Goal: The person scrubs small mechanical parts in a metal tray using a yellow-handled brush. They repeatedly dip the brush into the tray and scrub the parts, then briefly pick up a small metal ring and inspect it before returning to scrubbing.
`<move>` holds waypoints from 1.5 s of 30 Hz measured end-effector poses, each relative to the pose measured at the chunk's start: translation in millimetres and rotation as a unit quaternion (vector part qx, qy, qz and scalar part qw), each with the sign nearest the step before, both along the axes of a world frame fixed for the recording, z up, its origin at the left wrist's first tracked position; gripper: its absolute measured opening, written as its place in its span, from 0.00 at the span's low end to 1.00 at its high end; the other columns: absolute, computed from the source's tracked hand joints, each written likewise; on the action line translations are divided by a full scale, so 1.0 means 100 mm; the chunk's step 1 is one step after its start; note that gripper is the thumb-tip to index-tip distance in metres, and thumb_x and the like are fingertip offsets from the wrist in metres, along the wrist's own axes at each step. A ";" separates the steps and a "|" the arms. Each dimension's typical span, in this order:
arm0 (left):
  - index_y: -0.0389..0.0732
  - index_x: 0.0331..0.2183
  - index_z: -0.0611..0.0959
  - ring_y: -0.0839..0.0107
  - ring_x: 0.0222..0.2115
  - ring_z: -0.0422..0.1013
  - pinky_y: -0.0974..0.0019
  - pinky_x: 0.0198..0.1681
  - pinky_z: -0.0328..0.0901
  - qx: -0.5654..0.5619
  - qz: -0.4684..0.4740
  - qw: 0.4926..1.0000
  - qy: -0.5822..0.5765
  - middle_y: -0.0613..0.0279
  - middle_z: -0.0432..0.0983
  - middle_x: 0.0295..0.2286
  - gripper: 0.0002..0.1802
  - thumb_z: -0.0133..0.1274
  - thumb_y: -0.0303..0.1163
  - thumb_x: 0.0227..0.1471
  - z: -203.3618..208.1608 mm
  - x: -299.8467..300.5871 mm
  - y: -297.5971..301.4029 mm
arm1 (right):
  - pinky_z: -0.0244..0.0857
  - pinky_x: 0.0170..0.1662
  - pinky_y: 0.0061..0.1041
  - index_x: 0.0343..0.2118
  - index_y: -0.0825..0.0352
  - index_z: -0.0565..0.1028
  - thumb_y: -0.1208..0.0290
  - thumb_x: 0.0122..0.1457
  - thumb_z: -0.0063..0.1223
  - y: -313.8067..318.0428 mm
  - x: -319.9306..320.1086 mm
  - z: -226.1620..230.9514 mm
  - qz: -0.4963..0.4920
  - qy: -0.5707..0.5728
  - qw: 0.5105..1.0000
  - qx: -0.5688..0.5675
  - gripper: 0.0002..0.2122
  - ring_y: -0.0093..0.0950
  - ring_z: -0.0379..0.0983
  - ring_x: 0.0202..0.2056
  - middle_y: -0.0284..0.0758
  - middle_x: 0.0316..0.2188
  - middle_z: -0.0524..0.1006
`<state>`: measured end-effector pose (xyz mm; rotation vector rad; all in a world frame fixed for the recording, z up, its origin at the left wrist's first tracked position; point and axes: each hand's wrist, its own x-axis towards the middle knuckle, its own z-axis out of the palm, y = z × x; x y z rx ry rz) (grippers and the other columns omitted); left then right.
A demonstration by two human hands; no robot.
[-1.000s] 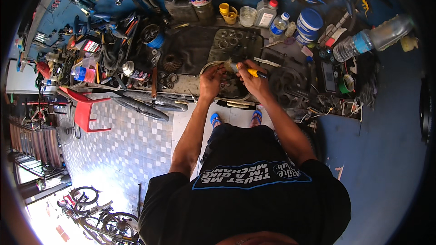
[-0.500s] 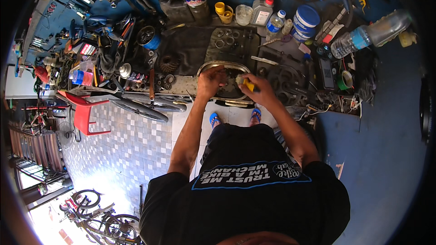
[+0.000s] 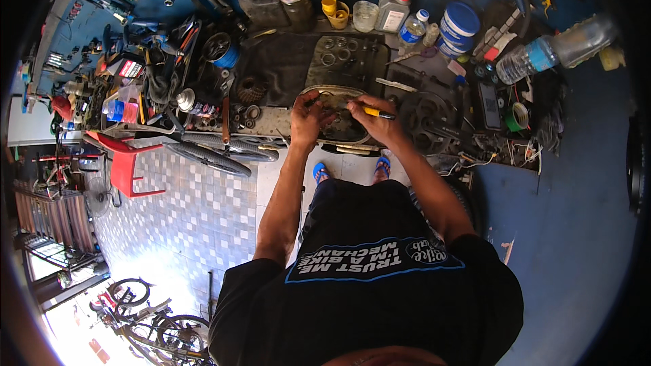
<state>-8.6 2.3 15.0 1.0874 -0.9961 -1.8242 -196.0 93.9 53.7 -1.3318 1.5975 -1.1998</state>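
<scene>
Over an oval metal pan at the bench's front edge, both hands are at work. My right hand is closed round a slim tool with a yellow-and-black handle. Its handle points right and its tip, toward my left hand, is too small to make out. My left hand is at the pan's left side with its fingers curled; a small dark thing seems to be in them, but its kind is hidden. Dark, wet-looking residue covers the pan's bottom. Behind the pan, several metal rings lie on a dark mat.
A sprocket cassette and small rings lie left of the pan. To the right are a chainring crank and a phone. Bottles, a blue-and-white tub and yellow cups line the back. A bicycle wheel is below the bench.
My right hand has turned the yellow-handled tool so that its handle points right, more level. My left hand has shifted slightly left, its fingers opened a little and turned up.
</scene>
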 end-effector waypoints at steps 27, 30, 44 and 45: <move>0.35 0.51 0.81 0.68 0.30 0.80 0.65 0.32 0.79 0.032 -0.120 0.992 -0.018 0.57 0.81 0.36 0.14 0.50 0.31 0.71 0.02 0.08 -0.17 | 0.74 0.38 0.28 0.40 0.66 0.84 0.60 0.66 0.63 -0.07 -0.38 -0.09 0.062 0.117 0.991 -0.037 0.13 0.29 0.84 0.33 0.37 0.31 0.85; 0.34 0.53 0.80 0.70 0.34 0.80 0.66 0.34 0.78 -0.007 -0.116 0.993 0.008 0.55 0.83 0.39 0.15 0.51 0.28 0.69 -0.04 0.08 -0.12 | 0.72 0.37 0.31 0.40 0.64 0.84 0.56 0.64 0.65 0.01 -0.37 -0.20 0.010 0.205 0.979 -0.022 0.14 0.33 0.83 0.32 0.38 0.30 0.84; 0.34 0.50 0.86 0.76 0.33 0.80 0.68 0.38 0.74 -0.176 -0.089 0.961 -0.195 0.59 0.86 0.34 0.15 0.60 0.25 0.61 -0.23 0.03 -0.26 | 0.72 0.37 0.26 0.41 0.67 0.83 0.62 0.66 0.64 -0.15 0.03 0.19 -0.018 0.105 0.993 -0.056 0.12 0.28 0.83 0.34 0.40 0.31 0.84; 0.36 0.49 0.87 0.76 0.33 0.80 0.67 0.38 0.75 -0.195 -0.093 0.956 -0.197 0.58 0.87 0.34 0.15 0.60 0.25 0.60 -0.23 0.03 -0.28 | 0.72 0.37 0.27 0.41 0.67 0.83 0.62 0.65 0.64 -0.14 -0.02 0.07 -0.026 0.149 0.986 -0.067 0.12 0.32 0.84 0.34 0.41 0.32 0.84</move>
